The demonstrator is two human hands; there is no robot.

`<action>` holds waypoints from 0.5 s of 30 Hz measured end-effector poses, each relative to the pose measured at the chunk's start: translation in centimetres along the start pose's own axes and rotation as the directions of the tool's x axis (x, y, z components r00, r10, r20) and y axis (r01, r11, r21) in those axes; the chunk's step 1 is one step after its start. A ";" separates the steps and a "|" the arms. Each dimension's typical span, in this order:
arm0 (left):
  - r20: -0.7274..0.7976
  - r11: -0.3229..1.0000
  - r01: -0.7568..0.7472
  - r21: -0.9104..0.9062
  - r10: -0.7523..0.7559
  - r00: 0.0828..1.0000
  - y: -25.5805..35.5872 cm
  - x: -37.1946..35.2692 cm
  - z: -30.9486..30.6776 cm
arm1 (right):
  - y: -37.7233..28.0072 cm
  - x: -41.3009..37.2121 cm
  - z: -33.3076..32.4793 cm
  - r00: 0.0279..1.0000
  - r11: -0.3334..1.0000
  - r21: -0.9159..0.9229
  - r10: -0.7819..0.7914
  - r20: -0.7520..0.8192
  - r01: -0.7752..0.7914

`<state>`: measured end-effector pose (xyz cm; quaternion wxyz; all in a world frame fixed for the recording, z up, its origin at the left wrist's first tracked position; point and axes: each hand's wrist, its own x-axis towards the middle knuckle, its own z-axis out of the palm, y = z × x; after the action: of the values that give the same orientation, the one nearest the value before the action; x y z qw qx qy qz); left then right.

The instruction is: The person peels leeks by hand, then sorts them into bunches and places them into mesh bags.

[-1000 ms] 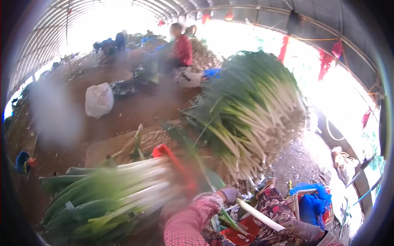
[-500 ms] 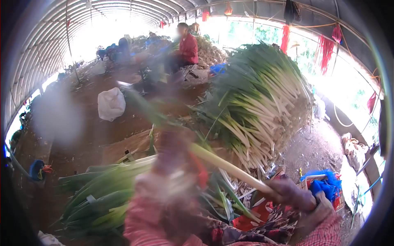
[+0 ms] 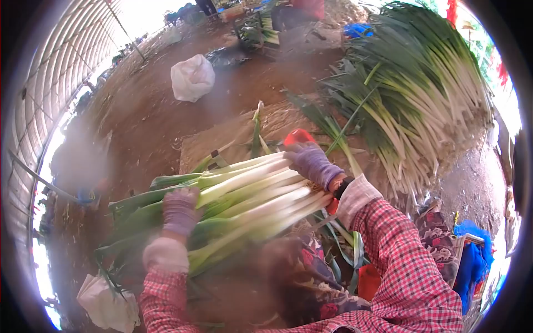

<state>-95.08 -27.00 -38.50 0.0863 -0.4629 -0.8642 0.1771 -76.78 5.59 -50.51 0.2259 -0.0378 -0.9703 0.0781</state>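
A pile of leeks [image 3: 261, 191] lies in front of me, white shanks to the right and green leaves to the left. My left hand [image 3: 180, 211], in a purple glove, is closed around the green part of a leek at the near left of the pile. My right hand [image 3: 313, 164], gloved too, curls over the white root end of a leek on the pile's right side. Just past its fingers shows a red object [image 3: 300, 136]. Loose leaves [image 3: 258, 127] stick up behind the pile.
A large heap of leeks [image 3: 411, 100] lies at the back right. A white sack [image 3: 192, 77] stands on the dirt floor, and another white bag [image 3: 108, 302] sits at lower left. Blue netting [image 3: 474, 255] hangs over a crate on my right. Patterned cloth [image 3: 316, 272] covers my lap.
The view has tipped down. The leek held slantwise across the front is now down on the pile. My left hand moved to the leaves, my right hand from lower right to the root ends.
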 end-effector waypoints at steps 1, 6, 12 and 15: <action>-0.004 0.999 -0.033 -0.023 0.032 0.999 0.2 0.9 1.4 | 0.5 -0.3 1.7 1.000 1.000 0.011 0.021 0.001 -0.021; -0.029 0.966 -0.192 -0.174 0.190 0.981 -1.0 4.2 4.0 | 1.7 1.2 2.5 0.909 0.976 -0.066 0.218 0.356 -0.208; -0.069 0.951 -0.248 -0.182 0.239 0.968 -1.2 4.3 5.4 | -1.9 4.7 3.9 0.903 0.986 0.022 0.142 0.405 -0.165; -0.018 0.963 -0.242 -0.119 0.242 0.970 -0.7 3.9 5.4 | -2.6 4.3 5.9 0.894 0.968 0.076 0.191 0.405 -0.240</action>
<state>-99.42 -25.34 -43.27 0.0372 -0.5695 -0.8103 0.1331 -83.36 2.70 -53.44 0.0178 -0.1147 -0.9788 0.1687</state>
